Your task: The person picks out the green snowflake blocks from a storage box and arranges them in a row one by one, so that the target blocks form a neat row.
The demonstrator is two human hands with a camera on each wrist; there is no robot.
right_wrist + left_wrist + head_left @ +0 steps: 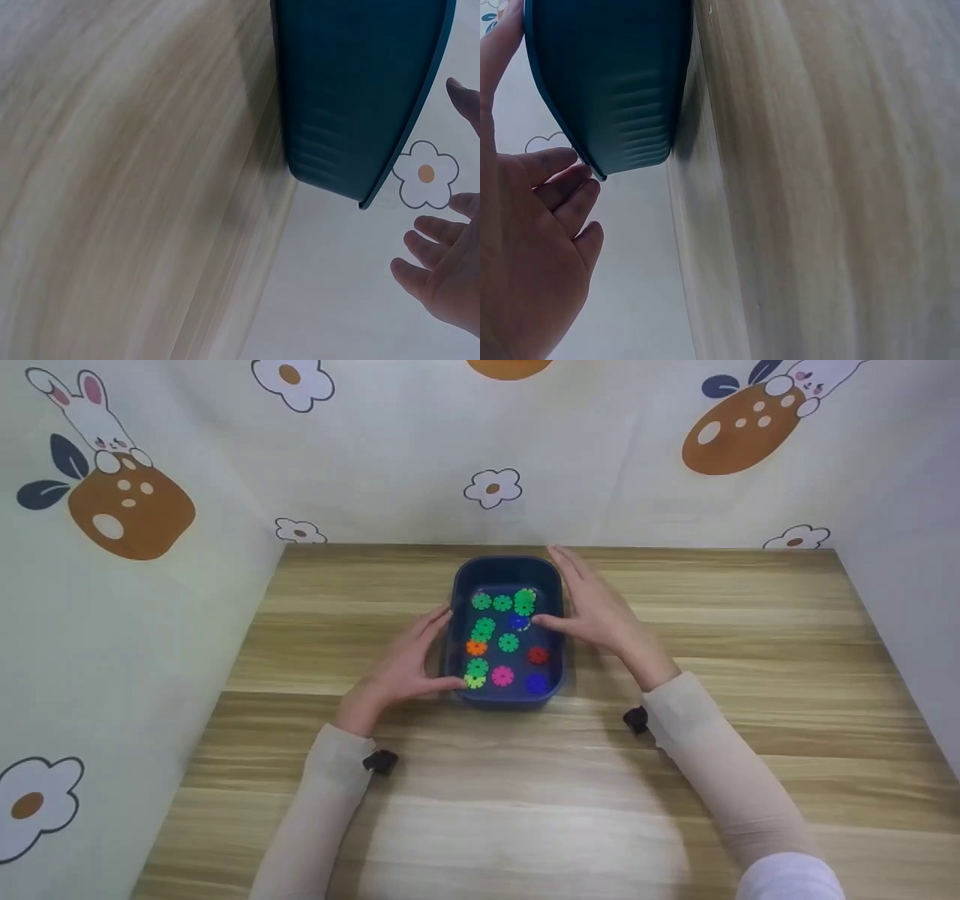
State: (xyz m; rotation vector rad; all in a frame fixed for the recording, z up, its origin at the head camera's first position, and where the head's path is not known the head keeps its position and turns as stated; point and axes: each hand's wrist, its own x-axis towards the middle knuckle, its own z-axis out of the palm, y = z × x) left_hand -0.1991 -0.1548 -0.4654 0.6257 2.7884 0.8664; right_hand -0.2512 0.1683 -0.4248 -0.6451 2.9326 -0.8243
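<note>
A dark blue plastic bin stands on the wooden table, with several small notched discs inside. Green discs are the most common; an orange disc, a pink disc and a red disc lie among them. At the bin's left side is my left hand, its fingertips right at the rim and its thumb at the near left corner. My right hand is spread at the far right side, thumb reaching over the rim. In the right wrist view its fingers stand apart from the bin.
Behind the table hangs a pale cloth printed with flowers and rabbits, which also lines the left side. A plain pale wall borders the right. Black wrist cameras, left and right, sit at the sleeve cuffs.
</note>
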